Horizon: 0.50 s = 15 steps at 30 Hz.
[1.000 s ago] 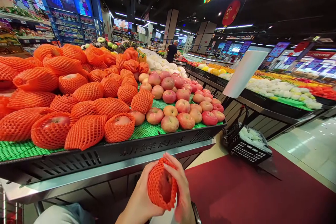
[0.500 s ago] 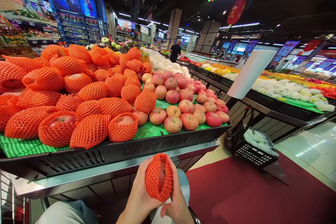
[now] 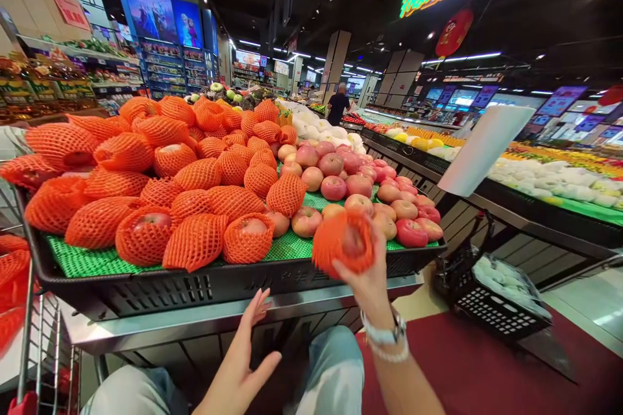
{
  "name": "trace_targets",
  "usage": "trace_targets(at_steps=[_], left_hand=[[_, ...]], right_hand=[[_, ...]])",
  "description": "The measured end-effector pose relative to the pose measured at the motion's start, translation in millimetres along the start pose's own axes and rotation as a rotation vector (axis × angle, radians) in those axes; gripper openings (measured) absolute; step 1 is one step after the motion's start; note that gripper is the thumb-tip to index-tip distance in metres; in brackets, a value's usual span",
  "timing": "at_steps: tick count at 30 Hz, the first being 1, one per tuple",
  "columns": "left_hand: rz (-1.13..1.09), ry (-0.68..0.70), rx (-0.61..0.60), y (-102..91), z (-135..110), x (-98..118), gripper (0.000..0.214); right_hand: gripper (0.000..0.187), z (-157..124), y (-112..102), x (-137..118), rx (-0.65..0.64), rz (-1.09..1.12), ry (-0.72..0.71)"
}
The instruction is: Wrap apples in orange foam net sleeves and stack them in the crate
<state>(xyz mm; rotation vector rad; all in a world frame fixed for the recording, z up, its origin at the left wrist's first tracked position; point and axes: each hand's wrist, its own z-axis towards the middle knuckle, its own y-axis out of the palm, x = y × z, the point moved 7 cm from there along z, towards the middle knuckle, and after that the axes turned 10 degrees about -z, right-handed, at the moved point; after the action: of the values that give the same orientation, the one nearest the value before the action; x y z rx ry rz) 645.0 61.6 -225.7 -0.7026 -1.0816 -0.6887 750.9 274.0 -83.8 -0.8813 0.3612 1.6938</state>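
Note:
My right hand [image 3: 366, 266] grips an apple in an orange foam net [image 3: 335, 243], raised over the front edge of the black display tray [image 3: 160, 292]. Part of the apple's red skin shows through the net's opening, and motion blurs it slightly. Below the tray's rim, my left hand [image 3: 243, 350] is empty, with thumb and fingers apart. Netted apples [image 3: 195, 243] fill the left of the tray on a green mesh liner [image 3: 85, 259]. Bare red apples [image 3: 333, 187] are heaped on its right, partly hidden behind the held one.
A wire cart [image 3: 43, 337] with orange nets [image 3: 12, 285] stands at the left. On the right, a black basket [image 3: 503, 298] holds whitish netting beside the red mat [image 3: 467, 363]. A white roll [image 3: 487, 149] rises by the tray's right end. A person [image 3: 337, 106] stands farther back.
My right hand has lifted the netted apple from my lap up and right to the tray's front. My left hand has let go of it and opened. The view has turned left.

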Motion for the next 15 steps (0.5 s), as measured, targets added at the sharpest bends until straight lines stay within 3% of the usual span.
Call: trace_targets(at_steps=[4, 7, 11, 15], left_hand=[[0.059, -0.057, 0.111, -18.6, -20.6, -32.1, 0.056], [0.083, -0.037, 0.322, -56.0, -40.1, -53.1, 0.045], [0.143, 0.058, 0.816, -154.7, -77.7, -48.3, 0.028], [0.084, 0.186, 1.420, -265.1, -143.7, -17.7, 0.018]], right_hand=[[0.084, 96.0, 38.8, 0.6, -0.104, -0.448, -0.224], [0.080, 130.7, 79.4, 22.7, -0.286, -0.750, -0.293], [0.071, 132.9, 106.6, 43.2, -0.483, -0.893, -0.331], [0.048, 118.4, 103.1, 47.7, -0.475, -0.958, -0.330]])
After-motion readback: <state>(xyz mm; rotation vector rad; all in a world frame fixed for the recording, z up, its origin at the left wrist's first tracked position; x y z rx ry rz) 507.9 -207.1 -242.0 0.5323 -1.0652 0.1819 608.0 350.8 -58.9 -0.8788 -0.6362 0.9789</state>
